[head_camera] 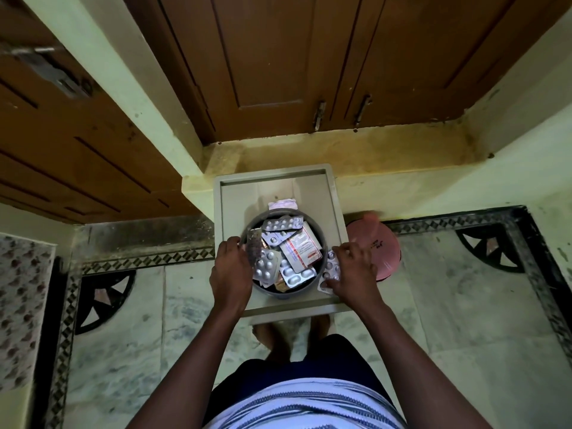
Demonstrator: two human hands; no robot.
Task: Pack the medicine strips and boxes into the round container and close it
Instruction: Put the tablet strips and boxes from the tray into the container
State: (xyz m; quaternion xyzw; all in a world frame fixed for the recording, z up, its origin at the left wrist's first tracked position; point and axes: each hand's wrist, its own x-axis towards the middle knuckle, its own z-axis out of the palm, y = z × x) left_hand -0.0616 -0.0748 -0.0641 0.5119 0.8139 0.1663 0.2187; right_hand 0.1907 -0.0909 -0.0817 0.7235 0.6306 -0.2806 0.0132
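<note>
The round grey container [322, 239] is standing uncovered on a small grey table [335, 193], being filled with blister strips [265, 267] and a white-and-red medicine box [301, 247]; its left rim is being gripped by the left hand [230, 270]; a blister strip [330, 270] outside the right rim is being pinched by the right hand [356, 274]; the pink lid [385, 252] is lying just right of the table.

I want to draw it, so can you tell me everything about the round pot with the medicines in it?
The round container is a grey, open-topped tub, likely plastic, standing upright on a pale square tray. It is heaped with silver blister strips and a white and red medicine box. The left hand grips its left rim; the right hand, beside its right edge, holds another strip. Its lid is off.
</note>
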